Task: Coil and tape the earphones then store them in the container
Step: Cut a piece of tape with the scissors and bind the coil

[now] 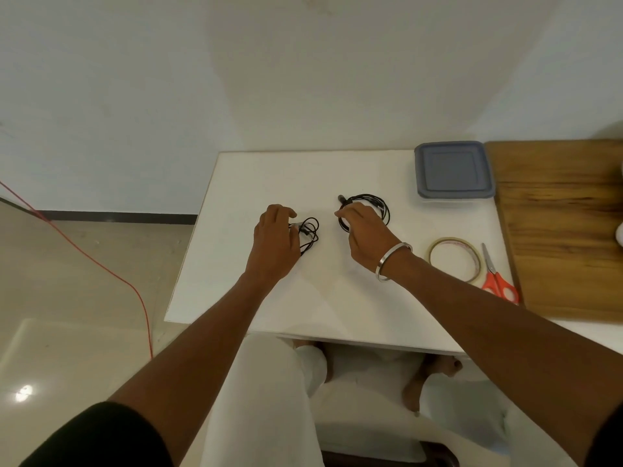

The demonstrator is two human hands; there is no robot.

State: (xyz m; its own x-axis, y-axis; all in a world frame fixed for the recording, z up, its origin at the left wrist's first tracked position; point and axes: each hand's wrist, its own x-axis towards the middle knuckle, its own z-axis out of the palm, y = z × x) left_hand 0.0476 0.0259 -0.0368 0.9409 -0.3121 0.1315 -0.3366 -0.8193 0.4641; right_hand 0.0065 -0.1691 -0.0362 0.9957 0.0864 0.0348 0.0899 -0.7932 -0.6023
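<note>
Nearest the camera are the person's legs in pale trousers and bare feet under the edge of a white table (pixel 236 183). Both bare forearms reach forward over it, the right wrist wearing a metal bangle (pixel 395 261). To the right, near the table's edge, lie red-handled scissors (pixel 495 275) just beside a roll of clear tape (pixel 453 259), which lies flat. Farther in, the left hand (pixel 274 241) rests knuckles-up with its fingers curled down onto a loose, tangled bunch of black earphones (pixel 308 234), pinching the cable at its left side. The right hand (pixel 362 230) lies a little apart from it, fingers bent down onto the near left part of a neater black coil of cable (pixel 367 210); whether it truly grips the coil or only presses on it cannot be told. Both bundles lie on the tabletop. At the far right corner stands a shallow container (pixel 453 170) with its grey-blue lid on, well apart from the cables. A wooden board (pixel 559 230) adjoins the table on the right.
</note>
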